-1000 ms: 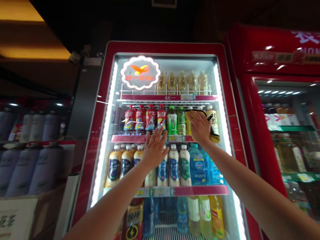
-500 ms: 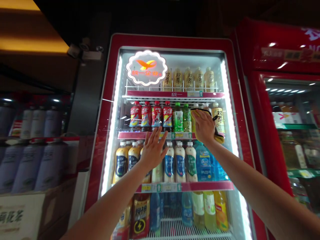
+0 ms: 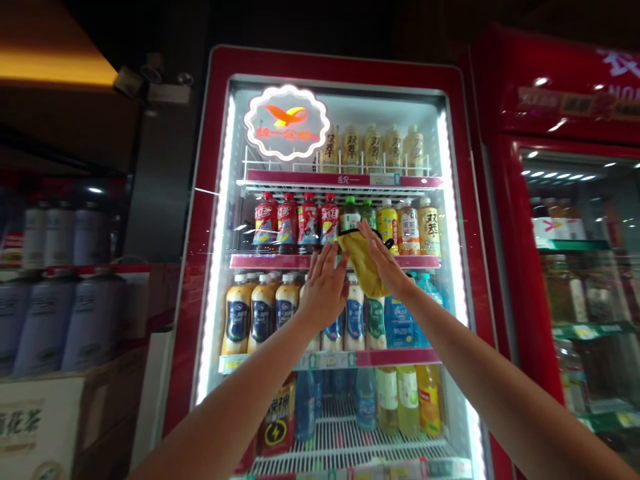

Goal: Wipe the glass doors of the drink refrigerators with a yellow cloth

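Note:
My left hand [image 3: 324, 288] is raised in front of the glass door of a lit red-framed drinks cooler [image 3: 200, 220], fingers extended upward and nothing in it. Just right of it, my right hand [image 3: 384, 263] has a yellow cloth [image 3: 363, 263] with black edging under its palm and fingers, at the glass. The cloth covers part of the second and third bottle rows. Behind the glass stand red-capped bottles [image 3: 309, 220], yellow-labelled bottles and milk-tea bottles [image 3: 237, 319] on shelves.
A glowing round logo [image 3: 287, 123] is at the door's upper left. Another red cooler [image 3: 540, 267] adjoins on the right. On the left, grey-purple bottles [image 3: 95, 320] stand above a carton [image 3: 43, 423], beside a dark pillar [image 3: 160, 167].
My right hand has moved left and slightly down with the cloth, close to my left hand. The left hand has shifted slightly right. The view has shifted a little.

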Available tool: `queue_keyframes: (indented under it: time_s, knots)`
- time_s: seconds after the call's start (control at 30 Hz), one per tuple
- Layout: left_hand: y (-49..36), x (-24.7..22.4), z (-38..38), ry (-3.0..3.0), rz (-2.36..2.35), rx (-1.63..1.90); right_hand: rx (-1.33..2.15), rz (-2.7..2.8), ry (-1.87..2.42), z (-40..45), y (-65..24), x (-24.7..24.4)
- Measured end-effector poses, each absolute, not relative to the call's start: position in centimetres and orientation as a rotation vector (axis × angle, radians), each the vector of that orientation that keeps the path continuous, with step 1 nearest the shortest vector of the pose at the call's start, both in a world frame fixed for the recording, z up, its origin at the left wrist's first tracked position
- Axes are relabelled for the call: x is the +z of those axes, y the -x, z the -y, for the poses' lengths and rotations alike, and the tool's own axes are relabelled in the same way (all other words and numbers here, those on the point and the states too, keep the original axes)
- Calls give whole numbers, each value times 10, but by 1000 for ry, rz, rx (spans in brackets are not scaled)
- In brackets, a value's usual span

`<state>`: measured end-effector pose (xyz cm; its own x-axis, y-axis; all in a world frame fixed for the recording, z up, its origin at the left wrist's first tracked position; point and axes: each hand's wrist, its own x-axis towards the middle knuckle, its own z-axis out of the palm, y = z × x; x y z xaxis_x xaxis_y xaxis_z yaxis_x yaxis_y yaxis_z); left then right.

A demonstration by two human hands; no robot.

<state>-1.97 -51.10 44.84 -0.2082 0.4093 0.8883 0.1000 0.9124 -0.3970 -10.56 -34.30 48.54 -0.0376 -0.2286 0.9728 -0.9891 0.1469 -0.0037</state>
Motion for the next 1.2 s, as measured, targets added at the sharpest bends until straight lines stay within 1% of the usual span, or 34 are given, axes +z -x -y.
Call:
queue_keyframes:
  time_s: [0.07,0.13,0.3,0.43,0.53,0.63,0.8,0.87,0.93,1.1,1.2]
  knots:
    - [26,454,488,509,1783,331,1184,1419,-1343,340,105,491]
    - [34,459,467,579,1823,366,1288,1397,-1382,332,106,496]
    - [52,465,430,359,1832,367,1393,1351,-1324,294,121,506]
    - [65,468,408,201,1823,401,1442,1299,-1179,263,137,493]
    - [74,467,399,149,1808,429,1358,1248,-1043,252,145,478]
    - [79,466,403,177,1783,474,1181,1249,-952,252,149,467]
    - [71,490,439,302,1770,593,973,1278,-940,259,143,455]
    - [63,499,456,281,1761,586,888,1276,-953,259,138,450]
    - [57,497,469,253,1757,555,810,1289,-942,257,133,446]
    - [57,465,469,256,1739,561,779,1330,-877,259,128,448]
    - [57,477,468,361,1753,640,800,1326,-876,267,126,456]
